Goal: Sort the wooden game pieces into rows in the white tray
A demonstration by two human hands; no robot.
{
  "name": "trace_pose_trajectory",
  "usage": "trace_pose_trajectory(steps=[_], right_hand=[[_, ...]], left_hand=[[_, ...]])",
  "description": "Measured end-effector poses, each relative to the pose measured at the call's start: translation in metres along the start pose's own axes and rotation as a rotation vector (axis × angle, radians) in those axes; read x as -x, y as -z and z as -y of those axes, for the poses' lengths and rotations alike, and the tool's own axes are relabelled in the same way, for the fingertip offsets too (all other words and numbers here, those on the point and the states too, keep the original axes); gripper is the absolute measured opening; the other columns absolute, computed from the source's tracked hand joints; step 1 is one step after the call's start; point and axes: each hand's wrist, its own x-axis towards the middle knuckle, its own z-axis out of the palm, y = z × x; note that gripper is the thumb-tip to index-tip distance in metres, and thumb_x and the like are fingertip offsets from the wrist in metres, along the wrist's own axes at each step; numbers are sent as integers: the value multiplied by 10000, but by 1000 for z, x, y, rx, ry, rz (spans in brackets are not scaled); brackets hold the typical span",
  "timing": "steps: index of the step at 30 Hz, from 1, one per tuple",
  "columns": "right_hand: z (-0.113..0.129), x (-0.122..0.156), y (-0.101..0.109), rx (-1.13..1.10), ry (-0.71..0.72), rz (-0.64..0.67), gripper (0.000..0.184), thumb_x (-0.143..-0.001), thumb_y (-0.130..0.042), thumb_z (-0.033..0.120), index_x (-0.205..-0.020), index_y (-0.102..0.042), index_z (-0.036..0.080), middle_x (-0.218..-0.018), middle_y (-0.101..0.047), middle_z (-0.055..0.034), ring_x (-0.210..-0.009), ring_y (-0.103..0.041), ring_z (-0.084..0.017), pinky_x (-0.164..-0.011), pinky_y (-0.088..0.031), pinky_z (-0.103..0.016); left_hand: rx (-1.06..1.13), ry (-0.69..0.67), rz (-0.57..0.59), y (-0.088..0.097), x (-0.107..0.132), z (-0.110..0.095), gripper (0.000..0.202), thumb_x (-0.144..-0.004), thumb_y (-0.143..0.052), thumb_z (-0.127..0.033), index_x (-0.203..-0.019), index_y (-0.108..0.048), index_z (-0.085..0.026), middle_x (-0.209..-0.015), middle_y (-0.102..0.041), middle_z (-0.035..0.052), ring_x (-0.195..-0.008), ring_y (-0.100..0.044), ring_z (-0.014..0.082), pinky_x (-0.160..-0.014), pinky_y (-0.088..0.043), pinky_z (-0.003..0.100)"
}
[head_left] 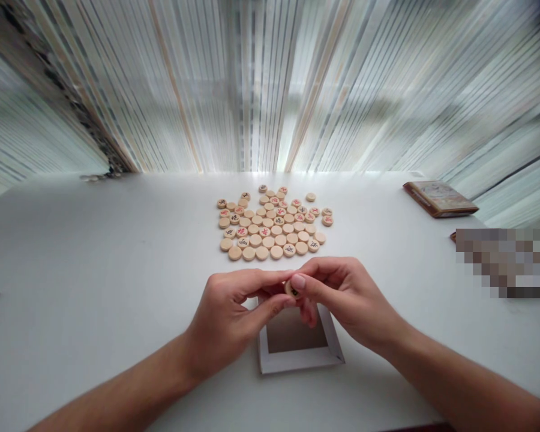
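Both my hands meet above a shallow white box tray near the table's front edge. My left hand and my right hand pinch one round wooden game piece between their fingertips. Beyond them lies a flat cluster of several round wooden pieces, some with red or black characters facing up, others blank. The tray's brown inside is partly hidden by my fingers.
The white table spreads wide on both sides. A brown box lid lies at the far right. A blurred patch covers something at the right edge. Striped blinds hang behind the table.
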Motion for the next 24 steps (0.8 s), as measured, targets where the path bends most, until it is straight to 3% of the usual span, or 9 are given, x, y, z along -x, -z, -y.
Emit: trace_pose_trajectory(steps=[5,9,16,24], right_hand=[[0,0,1,-58,7,59,226,-885,-886,348,-870,-830,130,-652,-750,-27,-545,-658,-85,-536,-578,-158],[-1,1,2,-104,-14,78,193,-802,-951,257,-903,-832,144,-757,-801,-42,-572,-675,-81,-563,-591,-157],[-1,1,1,-68,-83,-3,319,-641,-1039,217,-796,-776,123,-685,-781,-40,-497,-635,-76,-476,-545,-138],[1,5,-1,-62,-41,0,264,-712,-1005,242,-758,-771,130,-618,-743,-9,-473,-634,-79,-469,-538,-145]], left_hand=[[127,66,-40,-1,-1,0,349,-897,-815,-65,-1193,-851,-245,-1012,-876,22,-825,-843,155,-814,-674,178],[165,94,-52,-1,-1,1,355,-896,-812,-60,-1198,-847,-243,-1015,-874,23,-842,-850,170,-824,-681,185],[15,-29,-25,-1,1,0,408,-880,-797,-3,-1223,-836,-221,-1040,-873,37,-862,-845,156,-809,-660,144],[22,-56,31,-2,1,-5,399,-889,-763,15,-1234,-829,-175,-1018,-874,68,-847,-844,166,-790,-674,173]])
